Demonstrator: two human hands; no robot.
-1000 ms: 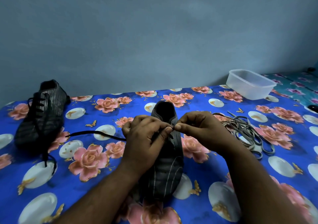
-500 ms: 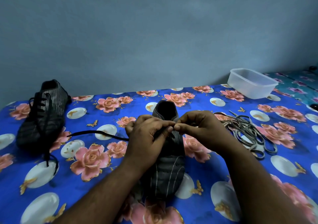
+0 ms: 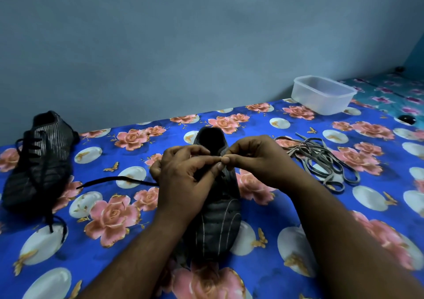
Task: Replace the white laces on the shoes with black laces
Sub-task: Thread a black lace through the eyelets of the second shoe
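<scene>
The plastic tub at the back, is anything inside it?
The clear plastic tub looks empty: its pale bottom shows through the open top. The corner behind its near wall is hazy, so something small there could go unseen.

Two bare forearms, no sleeves, left hand, right hand, short fingernails

hidden: shoe eyelets behind hands | unclear: what fingers pinch
</scene>
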